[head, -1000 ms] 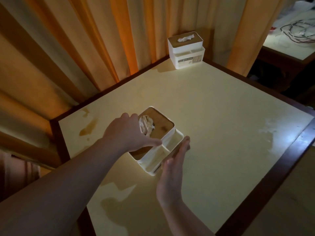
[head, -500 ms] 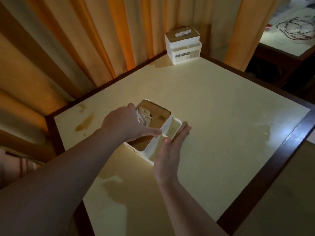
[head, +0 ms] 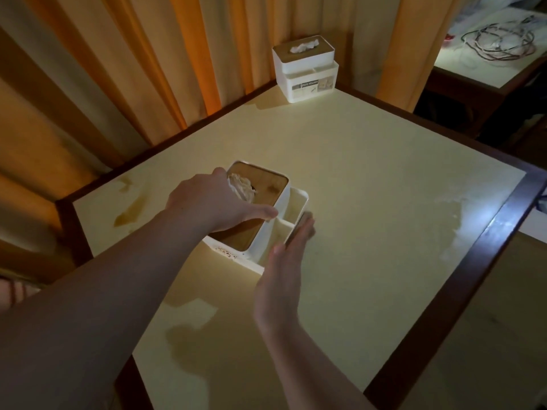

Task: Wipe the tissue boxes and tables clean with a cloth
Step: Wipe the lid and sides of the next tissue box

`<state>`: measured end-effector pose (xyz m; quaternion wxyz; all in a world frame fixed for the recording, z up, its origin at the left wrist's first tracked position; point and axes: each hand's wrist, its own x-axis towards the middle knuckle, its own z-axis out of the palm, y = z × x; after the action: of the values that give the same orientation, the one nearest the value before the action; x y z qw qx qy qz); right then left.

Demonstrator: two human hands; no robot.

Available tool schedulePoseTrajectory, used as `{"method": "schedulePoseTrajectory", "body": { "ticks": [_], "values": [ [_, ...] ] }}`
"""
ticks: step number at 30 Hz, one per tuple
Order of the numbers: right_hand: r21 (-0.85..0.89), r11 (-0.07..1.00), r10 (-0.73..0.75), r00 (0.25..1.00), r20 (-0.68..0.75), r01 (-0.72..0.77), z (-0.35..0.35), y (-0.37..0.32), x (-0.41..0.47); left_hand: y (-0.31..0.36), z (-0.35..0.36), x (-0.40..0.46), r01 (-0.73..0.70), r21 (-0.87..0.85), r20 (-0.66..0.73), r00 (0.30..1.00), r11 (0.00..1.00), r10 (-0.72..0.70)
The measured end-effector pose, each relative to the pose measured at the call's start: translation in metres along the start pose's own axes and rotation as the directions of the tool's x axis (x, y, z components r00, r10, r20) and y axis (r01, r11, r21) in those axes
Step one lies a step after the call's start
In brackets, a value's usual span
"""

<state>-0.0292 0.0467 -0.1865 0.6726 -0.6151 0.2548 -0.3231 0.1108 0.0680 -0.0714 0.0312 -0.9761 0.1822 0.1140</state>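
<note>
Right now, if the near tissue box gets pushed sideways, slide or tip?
Probably slides: the near tissue box sits low and wide on a smooth table. Likely light, thin white plastic. The left hand resting on its lid should steady it.

A person's left hand [head: 213, 202] is resting on the wooden lid of a white tissue box [head: 266, 208] near the left edge of a cream table [head: 370, 202]. Their right hand [head: 281, 276], fingers straight, is pressing something grey against the box's side. A second tissue box [head: 306, 69] is sitting at the far corner.
</note>
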Motion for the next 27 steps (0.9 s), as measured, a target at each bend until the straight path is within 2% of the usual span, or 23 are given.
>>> {"method": "schedulePoseTrajectory", "body": {
  "ticks": [3,9,15,18,21,23,24,26,27],
  "values": [
    [0.001,0.998,-0.065,0.995,0.073,0.065,0.001,-0.006,-0.033,0.001,0.0,-0.001,0.011,-0.027,0.013,1.0,1.0,-0.011],
    [0.065,0.998,0.024,1.0,-0.011,-0.024,-0.013,-0.019,0.034,0.005,0.0,0.001,0.042,-0.059,0.028,0.999,0.997,-0.041],
    [0.06,0.998,0.008,0.999,0.047,-0.011,-0.01,-0.005,-0.02,0.009,0.003,0.001,0.081,-0.043,0.036,0.996,0.996,-0.079],
    [0.064,0.99,0.121,0.991,0.05,-0.124,-0.015,-0.013,0.02,0.011,0.002,0.002,0.149,-0.072,0.072,0.987,0.986,-0.144],
    [0.044,0.984,0.169,0.983,0.075,-0.172,-0.025,-0.011,0.056,0.003,-0.011,0.005,0.17,-0.113,0.176,0.973,0.979,-0.149],
    [0.051,0.987,0.145,0.981,0.132,-0.153,-0.032,-0.01,0.057,-0.009,-0.027,0.01,0.077,-0.088,0.21,0.976,0.993,-0.057],
    [0.076,0.985,0.14,0.977,0.16,-0.154,-0.034,-0.008,0.053,-0.014,-0.035,0.013,-0.05,-0.058,0.227,0.972,0.997,0.062],
    [0.138,0.976,0.143,0.973,0.18,-0.169,-0.037,-0.004,0.048,-0.02,-0.045,0.023,-0.352,0.019,0.308,0.892,0.936,0.33],
    [0.154,0.972,0.147,0.972,0.182,-0.176,-0.037,-0.002,0.047,-0.019,-0.046,0.028,-0.46,0.068,0.357,0.84,0.886,0.409]
  ]
}}
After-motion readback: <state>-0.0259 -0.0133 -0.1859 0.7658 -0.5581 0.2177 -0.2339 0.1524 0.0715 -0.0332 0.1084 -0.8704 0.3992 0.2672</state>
